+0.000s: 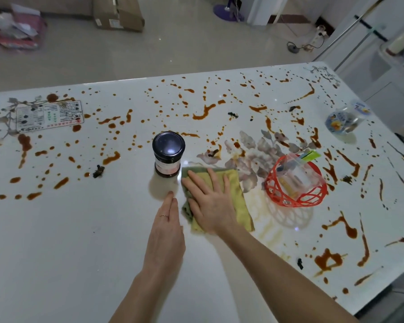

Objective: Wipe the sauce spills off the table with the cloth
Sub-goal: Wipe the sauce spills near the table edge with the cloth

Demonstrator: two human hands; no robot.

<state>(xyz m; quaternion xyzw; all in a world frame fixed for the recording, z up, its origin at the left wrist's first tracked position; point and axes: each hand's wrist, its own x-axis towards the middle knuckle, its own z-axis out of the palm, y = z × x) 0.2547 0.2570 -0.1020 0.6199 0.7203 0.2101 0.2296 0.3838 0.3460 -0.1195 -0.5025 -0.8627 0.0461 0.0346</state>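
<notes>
A yellow and green cloth [239,201] lies flat on the white table [68,252], just right of a dark-lidded jar. My right hand [209,201] presses down on the cloth with straight, spread fingers. My left hand [167,231] rests beside it on the bare table, fingers straight and together, touching nothing else. Brown sauce spills [205,110] dot and streak the far half and the right side of the table. A faint smeared patch [270,231] shows right of the cloth.
A jar with a black lid [168,145] stands just left of the cloth's far corner. A red openwork basket [296,183] holding a clear bag sits to the right. A plastic packet [346,120] lies far right; a printed card [49,115] far left.
</notes>
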